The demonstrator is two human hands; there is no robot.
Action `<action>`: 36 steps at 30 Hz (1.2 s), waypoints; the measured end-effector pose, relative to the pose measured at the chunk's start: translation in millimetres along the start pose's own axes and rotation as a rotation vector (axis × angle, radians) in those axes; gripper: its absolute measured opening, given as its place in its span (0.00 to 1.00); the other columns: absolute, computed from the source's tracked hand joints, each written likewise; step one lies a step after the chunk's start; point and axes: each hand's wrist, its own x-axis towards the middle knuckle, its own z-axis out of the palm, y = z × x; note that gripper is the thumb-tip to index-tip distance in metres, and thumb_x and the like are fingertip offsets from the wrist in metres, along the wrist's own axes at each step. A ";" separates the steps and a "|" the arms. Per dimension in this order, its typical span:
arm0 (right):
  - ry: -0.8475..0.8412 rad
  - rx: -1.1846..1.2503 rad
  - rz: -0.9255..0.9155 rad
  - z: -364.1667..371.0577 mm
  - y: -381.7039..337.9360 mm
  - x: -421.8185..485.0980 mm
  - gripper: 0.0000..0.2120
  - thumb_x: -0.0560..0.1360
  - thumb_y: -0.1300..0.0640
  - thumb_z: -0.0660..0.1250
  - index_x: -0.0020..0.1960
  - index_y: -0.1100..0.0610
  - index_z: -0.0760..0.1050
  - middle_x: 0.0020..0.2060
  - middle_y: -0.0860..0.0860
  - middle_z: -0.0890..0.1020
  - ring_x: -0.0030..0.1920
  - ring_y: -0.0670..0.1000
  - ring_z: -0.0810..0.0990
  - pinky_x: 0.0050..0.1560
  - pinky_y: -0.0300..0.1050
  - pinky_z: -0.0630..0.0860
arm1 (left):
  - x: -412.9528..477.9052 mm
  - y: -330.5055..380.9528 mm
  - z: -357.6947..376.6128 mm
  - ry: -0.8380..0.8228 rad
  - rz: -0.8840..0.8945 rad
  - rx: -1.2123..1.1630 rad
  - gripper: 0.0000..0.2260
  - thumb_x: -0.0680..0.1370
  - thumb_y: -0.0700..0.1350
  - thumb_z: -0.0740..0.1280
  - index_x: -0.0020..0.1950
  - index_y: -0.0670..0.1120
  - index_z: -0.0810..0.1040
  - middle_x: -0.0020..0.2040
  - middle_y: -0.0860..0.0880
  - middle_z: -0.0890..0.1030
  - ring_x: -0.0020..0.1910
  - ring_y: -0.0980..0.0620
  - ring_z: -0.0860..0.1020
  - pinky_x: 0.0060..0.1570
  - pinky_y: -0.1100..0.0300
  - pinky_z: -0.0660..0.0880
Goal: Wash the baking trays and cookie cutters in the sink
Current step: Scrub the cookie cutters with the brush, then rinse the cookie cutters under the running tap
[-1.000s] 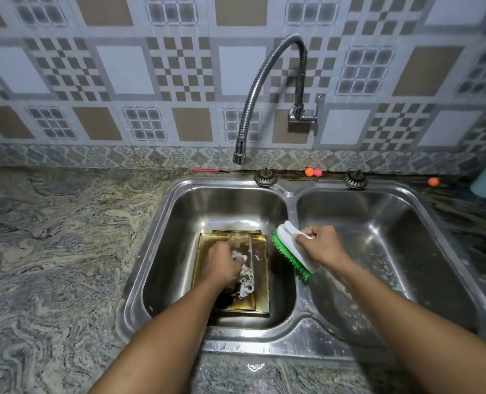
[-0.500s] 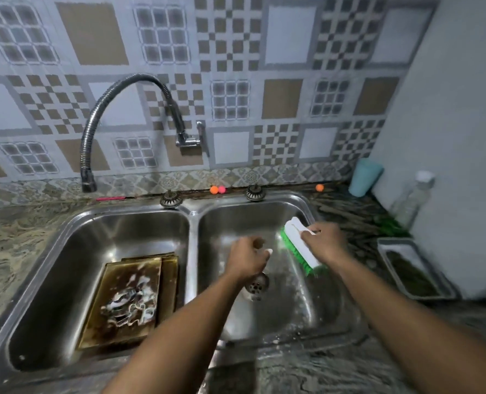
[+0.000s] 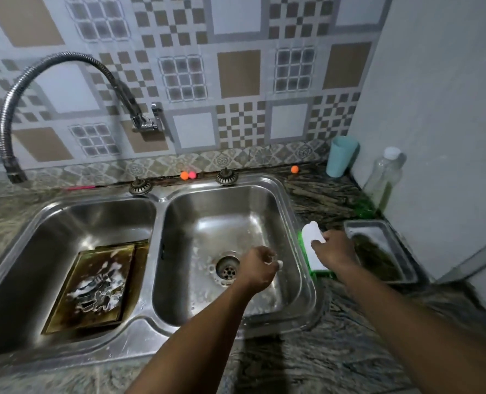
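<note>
Two trays [image 3: 63,311] left, prob. stiff, soap-slick under cutters [image 3: 97,294]: grip rims. R hand [image 3: 335,251] clamps brush [image 3: 311,237]; L hand [image 3: 257,265] curled, contents unclear.

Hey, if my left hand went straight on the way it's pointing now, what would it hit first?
Probably the white-backed green scrubbing brush that the right hand holds at the steel sink's right rim. The left hand points there; if it is lower than it looks, the basin wall comes first.

Glossy stainless-steel sink [image 3: 290,200], tarnished soapy metal baking tray [image 3: 65,302], ribbed chrome tap hose [image 3: 6,115], veined polished stone counter [image 3: 321,359]
</note>
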 end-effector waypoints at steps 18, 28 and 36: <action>0.098 -0.278 -0.195 29.2 -121.4 -5.9 0.17 0.68 0.41 0.64 0.48 0.51 0.79 0.56 0.57 0.80 0.62 0.62 0.76 0.63 0.56 0.72 | 21.1 -16.8 -121.6 0.184 -0.048 -0.067 0.14 0.75 0.48 0.75 0.60 0.46 0.83 0.53 0.48 0.85 0.53 0.51 0.83 0.53 0.61 0.76; -0.120 0.027 -0.490 133.8 -338.5 -27.8 0.05 0.72 0.51 0.71 0.43 0.52 0.78 0.40 0.48 0.80 0.46 0.53 0.79 0.47 0.44 0.73 | 38.0 -92.2 -331.9 0.352 -0.085 -0.088 0.05 0.76 0.41 0.71 0.42 0.51 0.82 0.42 0.52 0.85 0.44 0.53 0.82 0.48 0.63 0.77; -0.051 0.137 -0.407 180.5 -435.6 -12.1 0.27 0.76 0.52 0.70 0.72 0.55 0.68 0.67 0.55 0.76 0.62 0.58 0.77 0.65 0.54 0.74 | 74.6 -158.6 -406.5 0.280 -0.134 -0.067 0.03 0.73 0.48 0.73 0.44 0.55 0.80 0.42 0.50 0.83 0.40 0.51 0.80 0.43 0.62 0.76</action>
